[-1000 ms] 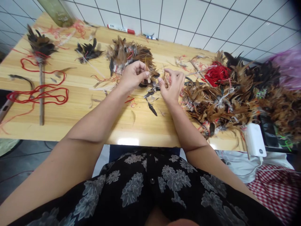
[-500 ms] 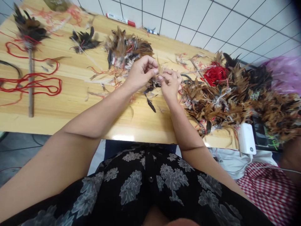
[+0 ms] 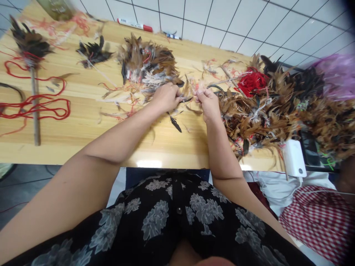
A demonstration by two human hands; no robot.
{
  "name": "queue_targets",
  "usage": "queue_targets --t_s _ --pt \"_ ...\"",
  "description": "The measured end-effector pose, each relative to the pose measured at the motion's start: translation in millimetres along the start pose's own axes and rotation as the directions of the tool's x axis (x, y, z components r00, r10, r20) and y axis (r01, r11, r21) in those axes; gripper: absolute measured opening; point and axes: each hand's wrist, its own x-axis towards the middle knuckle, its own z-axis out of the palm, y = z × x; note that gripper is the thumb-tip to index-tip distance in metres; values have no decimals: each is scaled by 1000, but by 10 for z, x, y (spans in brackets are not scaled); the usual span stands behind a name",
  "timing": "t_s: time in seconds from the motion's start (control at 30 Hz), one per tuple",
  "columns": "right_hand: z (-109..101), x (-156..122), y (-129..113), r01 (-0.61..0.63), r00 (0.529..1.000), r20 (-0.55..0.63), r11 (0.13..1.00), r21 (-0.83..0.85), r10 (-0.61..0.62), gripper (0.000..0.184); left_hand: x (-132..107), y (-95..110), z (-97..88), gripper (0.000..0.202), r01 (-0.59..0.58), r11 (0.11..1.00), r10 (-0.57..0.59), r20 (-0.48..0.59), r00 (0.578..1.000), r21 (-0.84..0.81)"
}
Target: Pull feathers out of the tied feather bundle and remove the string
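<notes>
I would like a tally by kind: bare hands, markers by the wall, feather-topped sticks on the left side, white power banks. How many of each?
Bare hands: 2, left hand and right hand
Markers: 2, red marker and blue marker
Feather-topped stick: 1
White power bank: 1
Total: 6

And here's the free lane: bare worktop [image 3: 180,147] between the left forearm [image 3: 124,129] and the right forearm [image 3: 223,147], running to the front edge, a loose black feather [image 3: 175,125] lying in it! Beyond the left hand [image 3: 168,98], a feather bundle [image 3: 151,64] blocks the way; beside the right hand [image 3: 209,104], a thick feather pile [image 3: 249,118] bars the side. Far left, red cord [image 3: 57,101] loops across a stick [image 3: 36,127]; tiled wall [image 3: 222,22] closes the back.
</notes>
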Motion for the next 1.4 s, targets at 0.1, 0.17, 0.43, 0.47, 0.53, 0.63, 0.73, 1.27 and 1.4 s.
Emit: queue_targets --t_s 0.1,0.17,0.43,0.47,0.53,0.63,0.73,1.27,1.4 --pt "25 15 41 -38 999 35 999 14 38 30 -18 -1 -32 28 9 1000 -10 33 999 17" --pt "47 23 64 -32 998 57 999 9 31 30 -41 25 -69 28 3 1000 -3 33 999 0" --pt "96 39 127 -8 1000 1 999 -34 8 32 -83 87 -175 26 40 953 -92 -160 983 -301" --pt "109 36 141 18 1000 5 999 -49 -18 31 -81 94 -174 24 54 932 -115 -152 982 -358" --pt "138 28 167 74 997 16 992 -98 -73 32 -80 119 -164 23 87 874 -152 -99 983 -478" --pt "178 14 185 129 992 34 978 -162 -125 37 -97 172 -143 24 130 772 -179 -17 984 -623" --pt "205 -3 175 152 988 51 969 -192 -145 35 -134 221 -136 29 141 712 -162 35 986 -688" --pt "256 -70 130 260 965 94 884 -389 -243 10 -216 324 -178 32 257 610 -174 190 966 -750" --pt "249 -89 147 327 943 133 789 -521 -304 11 -223 328 -157 29 218 652 -142 165 976 -726"
